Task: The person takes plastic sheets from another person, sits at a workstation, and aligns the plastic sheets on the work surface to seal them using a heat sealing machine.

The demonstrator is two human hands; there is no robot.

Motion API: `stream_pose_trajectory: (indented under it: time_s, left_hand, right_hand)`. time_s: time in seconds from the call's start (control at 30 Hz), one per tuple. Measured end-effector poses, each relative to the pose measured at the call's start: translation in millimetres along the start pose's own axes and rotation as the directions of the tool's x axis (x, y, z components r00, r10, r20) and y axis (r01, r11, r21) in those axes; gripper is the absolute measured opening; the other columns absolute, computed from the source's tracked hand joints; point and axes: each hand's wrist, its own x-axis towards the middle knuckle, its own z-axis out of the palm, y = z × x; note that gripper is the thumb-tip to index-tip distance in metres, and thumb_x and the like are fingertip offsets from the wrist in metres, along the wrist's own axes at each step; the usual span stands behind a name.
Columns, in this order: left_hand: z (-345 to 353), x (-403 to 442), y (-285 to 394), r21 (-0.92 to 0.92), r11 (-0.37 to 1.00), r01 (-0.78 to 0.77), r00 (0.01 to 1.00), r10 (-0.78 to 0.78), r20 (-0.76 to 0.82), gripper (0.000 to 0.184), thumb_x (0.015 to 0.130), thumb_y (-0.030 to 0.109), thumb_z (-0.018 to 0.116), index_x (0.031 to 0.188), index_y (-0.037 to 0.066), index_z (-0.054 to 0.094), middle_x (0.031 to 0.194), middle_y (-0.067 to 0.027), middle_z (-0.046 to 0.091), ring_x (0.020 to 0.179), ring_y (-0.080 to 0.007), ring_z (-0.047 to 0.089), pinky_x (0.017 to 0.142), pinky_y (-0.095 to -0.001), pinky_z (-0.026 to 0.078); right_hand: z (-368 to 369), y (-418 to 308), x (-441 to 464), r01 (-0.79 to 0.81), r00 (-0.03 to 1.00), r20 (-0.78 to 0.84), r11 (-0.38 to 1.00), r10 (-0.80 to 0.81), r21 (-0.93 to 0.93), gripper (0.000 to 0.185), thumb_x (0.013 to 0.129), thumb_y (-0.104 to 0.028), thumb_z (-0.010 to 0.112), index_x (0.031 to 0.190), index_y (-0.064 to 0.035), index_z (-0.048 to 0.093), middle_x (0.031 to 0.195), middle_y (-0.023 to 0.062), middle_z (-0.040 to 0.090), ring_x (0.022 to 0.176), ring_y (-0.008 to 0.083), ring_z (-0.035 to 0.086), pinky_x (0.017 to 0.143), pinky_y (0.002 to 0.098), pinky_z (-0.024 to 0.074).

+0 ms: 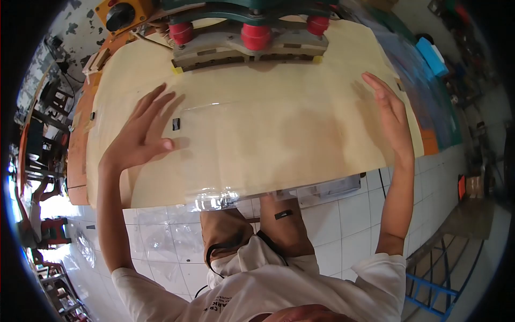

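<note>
My left hand (pixel 140 131) hovers over the left part of a pale yellow work surface (pixel 322 123), fingers spread and holding nothing. Just right of it lies a small black piece (pixel 176 124). Over the right side of the surface is my right hand (pixel 391 115), its fingers stretched out and nothing in them. Between the hands lies a clear plastic sheet (pixel 214 194), shiny where it hangs over the front edge. A machine head with a metal bar (pixel 252 52) and red round parts (pixel 256 37) stands at the far middle, apart from both hands.
An orange control box (pixel 120 16) with a black knob stands at the back left. Blue clear plastic (pixel 413 80) covers the right side, near a bright blue item (pixel 432 56). A blue metal frame (pixel 437 287) stands lower right. Part of another person (pixel 35 209) shows far left.
</note>
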Motion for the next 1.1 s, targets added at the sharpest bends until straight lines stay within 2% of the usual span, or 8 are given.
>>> stream_pose_trajectory:
  time_s: [0.1, 0.23, 0.3, 0.4, 0.6, 0.97, 1.03, 1.1]
  left_hand:
    - [0, -21, -7, -0.054, 0.998, 0.013, 0.992, -0.02, -0.124, 0.086, 0.086, 0.064, 0.06, 0.148, 0.007, 0.042, 0.157, -0.0202, 0.03, 0.146, -0.0394, 0.028, 0.117, -0.0485, 0.026]
    - [0, -51, -12, -0.034, 0.997, 0.072, 0.961, -0.079, -0.266, 0.066, 0.099, 0.054, 0.046, 0.143, 0.006, 0.049, 0.154, -0.0179, 0.039, 0.144, -0.0351, 0.034, 0.118, -0.0459, 0.025]
    - [2, -67, -19, -0.036, 0.995, 0.096, 0.945, -0.103, -0.312, 0.062, 0.101, 0.051, 0.043, 0.142, 0.005, 0.05, 0.152, -0.0176, 0.042, 0.143, -0.034, 0.036, 0.117, -0.045, 0.026]
    - [5, -90, -36, -0.066, 0.986, 0.153, 0.901, -0.166, -0.401, 0.057, 0.104, 0.045, 0.038, 0.14, 0.003, 0.052, 0.149, -0.0167, 0.047, 0.142, -0.0321, 0.039, 0.117, -0.0434, 0.027]
    - [14, -112, -42, -0.177, 0.95, 0.257, 0.803, -0.312, -0.508, 0.05, 0.106, 0.036, 0.037, 0.136, 0.001, 0.055, 0.144, -0.016, 0.051, 0.138, -0.0301, 0.042, 0.116, -0.0413, 0.027]
    - [19, -116, -42, -0.358, 0.919, 0.167, 0.759, -0.352, -0.548, 0.051, 0.107, 0.035, 0.034, 0.138, -0.003, 0.05, 0.143, -0.0162, 0.05, 0.139, -0.0284, 0.041, 0.118, -0.0408, 0.024]
    - [23, -118, -52, -0.595, 0.804, 0.025, 0.731, -0.42, -0.537, 0.055, 0.107, 0.039, 0.032, 0.139, -0.004, 0.047, 0.144, -0.0182, 0.048, 0.138, -0.0281, 0.041, 0.119, -0.0415, 0.024]
    - [25, -120, -68, -0.645, 0.762, -0.062, 0.711, -0.42, -0.564, 0.058, 0.107, 0.042, 0.032, 0.139, -0.003, 0.046, 0.144, -0.0185, 0.048, 0.139, -0.0277, 0.04, 0.121, -0.0418, 0.022]
  right_hand:
    - [-4, 20, -23, -0.137, 0.974, -0.167, 0.984, 0.155, 0.114, 0.053, 0.106, -0.039, 0.044, 0.127, 0.0059, 0.061, 0.127, 0.0174, 0.064, 0.121, 0.0255, 0.058, 0.107, 0.0346, 0.0402]
    - [-10, 61, -46, -0.198, 0.892, -0.336, 0.93, 0.302, 0.31, 0.053, 0.105, -0.039, 0.044, 0.117, 0.0083, 0.065, 0.108, 0.0166, 0.069, 0.102, 0.0225, 0.065, 0.096, 0.0343, 0.048]
    - [-14, 78, -53, -0.054, 0.855, -0.405, 0.832, 0.324, 0.552, 0.051, 0.105, -0.038, 0.044, 0.107, 0.0082, 0.066, 0.094, 0.014, 0.067, 0.088, 0.0196, 0.063, 0.083, 0.0337, 0.051]
    - [-16, 73, -52, 0.001, 0.833, -0.43, 0.776, 0.348, 0.631, 0.049, 0.105, -0.038, 0.045, 0.099, 0.0064, 0.065, 0.087, 0.0118, 0.064, 0.083, 0.0199, 0.062, 0.078, 0.0343, 0.0504]
    - [-23, 86, -57, 0.06, 0.809, -0.392, 0.602, 0.438, 0.796, 0.048, 0.104, -0.04, 0.048, 0.096, 0.0039, 0.063, 0.086, 0.0112, 0.062, 0.082, 0.0209, 0.059, 0.079, 0.0362, 0.0493]
    - [-26, 96, -63, 0.181, 0.801, -0.419, 0.495, 0.427, 0.85, 0.043, 0.103, -0.04, 0.051, 0.091, 0.0004, 0.063, 0.084, 0.0104, 0.06, 0.082, 0.0211, 0.057, 0.08, 0.0366, 0.048]
    - [-27, 95, -64, 0.196, 0.788, -0.433, 0.488, 0.439, 0.851, 0.043, 0.103, -0.04, 0.051, 0.089, -0.0003, 0.062, 0.084, 0.0103, 0.06, 0.081, 0.021, 0.056, 0.08, 0.0365, 0.0478]
    - [-27, 95, -64, 0.207, 0.79, -0.434, 0.479, 0.432, 0.853, 0.043, 0.103, -0.04, 0.051, 0.088, -0.0005, 0.062, 0.084, 0.0101, 0.06, 0.081, 0.0209, 0.056, 0.08, 0.0364, 0.0477]
